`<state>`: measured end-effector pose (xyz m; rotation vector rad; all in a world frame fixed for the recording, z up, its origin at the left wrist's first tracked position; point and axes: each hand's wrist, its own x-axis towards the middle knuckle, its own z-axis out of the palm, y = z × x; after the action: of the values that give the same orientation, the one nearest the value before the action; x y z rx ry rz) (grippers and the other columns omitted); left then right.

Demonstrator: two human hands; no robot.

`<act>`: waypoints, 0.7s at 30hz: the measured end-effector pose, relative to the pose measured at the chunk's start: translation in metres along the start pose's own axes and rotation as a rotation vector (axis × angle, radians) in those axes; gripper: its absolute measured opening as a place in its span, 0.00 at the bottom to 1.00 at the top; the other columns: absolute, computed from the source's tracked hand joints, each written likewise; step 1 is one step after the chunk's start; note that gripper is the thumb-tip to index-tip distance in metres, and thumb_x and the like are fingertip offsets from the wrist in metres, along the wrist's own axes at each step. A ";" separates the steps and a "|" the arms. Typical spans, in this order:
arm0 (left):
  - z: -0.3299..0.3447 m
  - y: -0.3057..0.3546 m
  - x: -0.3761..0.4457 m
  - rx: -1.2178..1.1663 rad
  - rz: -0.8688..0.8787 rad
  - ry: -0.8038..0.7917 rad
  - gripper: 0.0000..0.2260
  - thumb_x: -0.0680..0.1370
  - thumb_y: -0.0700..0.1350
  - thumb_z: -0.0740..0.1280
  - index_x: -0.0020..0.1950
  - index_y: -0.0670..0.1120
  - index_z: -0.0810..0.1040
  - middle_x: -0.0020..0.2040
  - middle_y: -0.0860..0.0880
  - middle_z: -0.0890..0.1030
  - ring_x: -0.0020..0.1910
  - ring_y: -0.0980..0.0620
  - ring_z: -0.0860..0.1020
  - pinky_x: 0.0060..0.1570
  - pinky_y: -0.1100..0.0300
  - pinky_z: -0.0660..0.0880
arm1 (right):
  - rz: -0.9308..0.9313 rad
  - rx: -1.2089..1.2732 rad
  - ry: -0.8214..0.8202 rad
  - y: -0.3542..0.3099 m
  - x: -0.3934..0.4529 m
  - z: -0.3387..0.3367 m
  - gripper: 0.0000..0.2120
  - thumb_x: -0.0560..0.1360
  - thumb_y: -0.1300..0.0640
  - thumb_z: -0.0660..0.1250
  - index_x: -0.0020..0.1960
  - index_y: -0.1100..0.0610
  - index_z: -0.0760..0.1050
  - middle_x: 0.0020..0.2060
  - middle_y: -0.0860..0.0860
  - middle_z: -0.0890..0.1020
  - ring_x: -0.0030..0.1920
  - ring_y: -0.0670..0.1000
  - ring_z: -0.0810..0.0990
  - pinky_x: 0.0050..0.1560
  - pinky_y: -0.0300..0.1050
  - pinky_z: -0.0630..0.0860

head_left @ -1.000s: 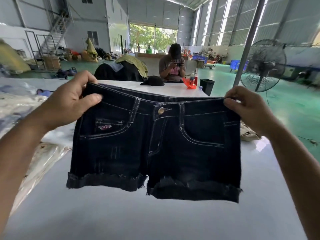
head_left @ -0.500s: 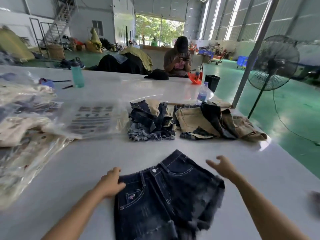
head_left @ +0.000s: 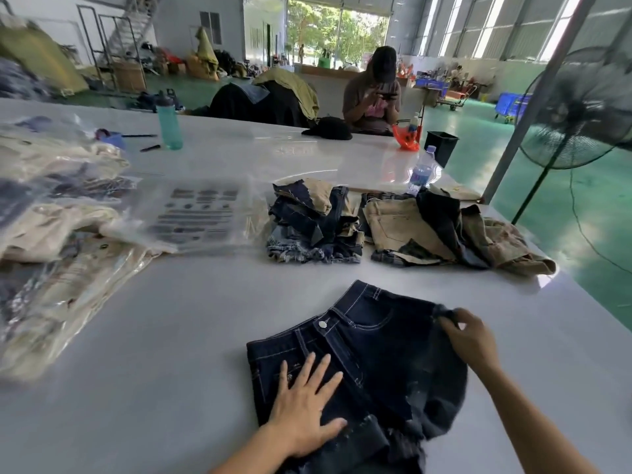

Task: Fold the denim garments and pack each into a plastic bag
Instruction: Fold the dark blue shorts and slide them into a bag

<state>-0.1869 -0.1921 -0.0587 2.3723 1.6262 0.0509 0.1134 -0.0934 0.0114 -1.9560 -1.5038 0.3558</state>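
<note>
Dark indigo denim shorts with white stitching lie flat on the white table, front side up, waistband toward far left. My left hand presses flat on the left leg, fingers spread and straight. My right hand pinches the frayed hem at the shorts' far right edge. Clear plastic bags lie further back left.

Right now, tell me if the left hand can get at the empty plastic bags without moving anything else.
Probably yes. The left hand lies flat on the shorts, holding nothing, and bare table separates it from the bags; it looks like a long reach, though.
</note>
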 end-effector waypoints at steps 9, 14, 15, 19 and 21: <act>-0.059 -0.067 -0.002 -1.624 -0.747 0.368 0.24 0.81 0.58 0.53 0.47 0.41 0.79 0.46 0.41 0.82 0.38 0.46 0.80 0.35 0.58 0.76 | -1.161 -0.073 0.036 -0.093 -0.158 0.045 0.12 0.79 0.53 0.54 0.39 0.48 0.70 0.50 0.43 0.84 0.49 0.42 0.83 0.62 0.54 0.66; -0.056 -0.091 -0.004 -1.518 -0.732 0.211 0.21 0.79 0.57 0.61 0.48 0.39 0.80 0.42 0.42 0.84 0.33 0.49 0.82 0.33 0.60 0.76 | -1.000 -0.504 -0.375 -0.082 -0.216 0.092 0.35 0.83 0.49 0.36 0.32 0.39 0.77 0.47 0.27 0.79 0.49 0.29 0.77 0.71 0.48 0.46; -0.054 -0.092 -0.002 -1.485 -0.724 0.223 0.17 0.78 0.53 0.64 0.50 0.38 0.80 0.43 0.41 0.83 0.33 0.49 0.81 0.33 0.60 0.77 | -1.004 -0.494 -0.369 -0.080 -0.218 0.092 0.34 0.83 0.49 0.37 0.32 0.41 0.77 0.49 0.28 0.80 0.50 0.30 0.78 0.70 0.46 0.49; -0.052 -0.095 0.004 -1.326 -0.723 0.261 0.13 0.77 0.46 0.69 0.53 0.36 0.78 0.40 0.43 0.81 0.33 0.49 0.79 0.33 0.59 0.76 | -0.966 -0.156 -0.222 -0.081 -0.200 0.073 0.29 0.84 0.49 0.45 0.30 0.50 0.74 0.50 0.35 0.82 0.54 0.35 0.79 0.62 0.41 0.67; -0.055 -0.097 0.006 -1.201 -0.737 0.304 0.13 0.75 0.48 0.71 0.49 0.38 0.79 0.36 0.44 0.81 0.32 0.50 0.78 0.34 0.58 0.76 | -0.948 -0.017 -0.205 -0.080 -0.196 0.062 0.27 0.84 0.50 0.48 0.30 0.53 0.73 0.53 0.39 0.82 0.57 0.36 0.78 0.59 0.47 0.72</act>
<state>-0.2830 -0.1433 -0.0296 0.8554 1.7241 0.9544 -0.0429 -0.2458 -0.0173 -1.0359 -2.3512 0.1155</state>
